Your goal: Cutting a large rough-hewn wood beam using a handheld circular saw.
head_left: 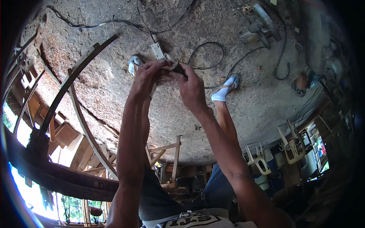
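Both my hands are close together over the floor, in the upper middle of the head view. My right hand [190, 81] is closed round a dark, plug-like piece [178, 68], with a black cord [207, 68] running near it. Beside it, my left hand [146, 78] has its fingers pinched together near a small pale piece [169, 58]; what lies between those fingers is hidden. Just beyond the left fingertips is a white extension socket [157, 51] on the floor, with a thin cord leading away from its far end.
A corded circular saw [260, 28] lies at the far right, with dark cables [95, 26] across the shavings-strewn floor. Long curved wooden strips [78, 72] stand at left. A wooden frame [176, 159] and pale plastic stools [292, 146] are nearer me. My feet [228, 85] flank the hands.
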A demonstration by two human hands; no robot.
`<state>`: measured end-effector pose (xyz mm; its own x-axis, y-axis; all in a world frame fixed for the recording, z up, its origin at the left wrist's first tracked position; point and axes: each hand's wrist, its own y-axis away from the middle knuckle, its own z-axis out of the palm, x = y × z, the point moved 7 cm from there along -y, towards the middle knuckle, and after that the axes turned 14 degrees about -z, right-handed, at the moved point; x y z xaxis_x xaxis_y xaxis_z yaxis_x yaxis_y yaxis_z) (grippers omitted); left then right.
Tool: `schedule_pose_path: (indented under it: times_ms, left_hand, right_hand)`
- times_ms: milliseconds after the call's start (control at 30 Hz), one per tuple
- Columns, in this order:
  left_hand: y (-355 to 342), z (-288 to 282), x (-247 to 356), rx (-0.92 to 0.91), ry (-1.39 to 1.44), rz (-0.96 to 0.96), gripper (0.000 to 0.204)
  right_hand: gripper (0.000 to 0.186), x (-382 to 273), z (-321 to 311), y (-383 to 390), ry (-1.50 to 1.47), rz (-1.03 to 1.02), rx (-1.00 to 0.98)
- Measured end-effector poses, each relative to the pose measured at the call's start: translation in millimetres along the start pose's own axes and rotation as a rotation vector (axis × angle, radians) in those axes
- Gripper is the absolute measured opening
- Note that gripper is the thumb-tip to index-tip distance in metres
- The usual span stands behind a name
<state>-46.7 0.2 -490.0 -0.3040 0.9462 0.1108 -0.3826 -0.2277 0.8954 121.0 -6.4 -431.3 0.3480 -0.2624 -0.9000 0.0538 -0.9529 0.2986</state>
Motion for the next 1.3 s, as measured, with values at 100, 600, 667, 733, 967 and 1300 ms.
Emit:
schedule_pose_path:
  times_ms: [100, 600, 667, 733, 967, 1300]
  left_hand:
    - [2.2, 6.6, 0.8, -0.098, -0.031, -0.002, 0.038]
    - [6.0, 28.5, 1.0, -0.202, 0.152, 0.203, 0.023]
    - [4.6, 26.6, 1.7, -0.180, 0.169, 0.197, 0.022]
    - [4.3, 26.8, -1.8, -0.190, 0.208, 0.172, 0.023]
    - [-17.1, -11.0, -26.9, 0.098, 0.153, 0.125, 0.036]
    - [15.5, 28.4, -5.9, 0.209, -0.508, 0.261, 0.033]
  right_hand:
    - [0.033, -13.8, -11.2, -3.8, 0.072, -0.117, -0.066]
    - [0.035, -40.4, 4.3, -2.2, 0.195, -0.310, 0.017]
    - [0.037, -39.9, 6.6, -2.8, 0.215, -0.361, 0.043]
    - [0.037, -38.3, 7.9, -4.0, 0.215, -0.374, 0.072]
    - [0.033, 1.3, 24.7, 2.0, 0.160, -0.076, 0.063]
    - [0.039, 9.1, -18.9, -10.2, 0.209, -0.156, -0.239]
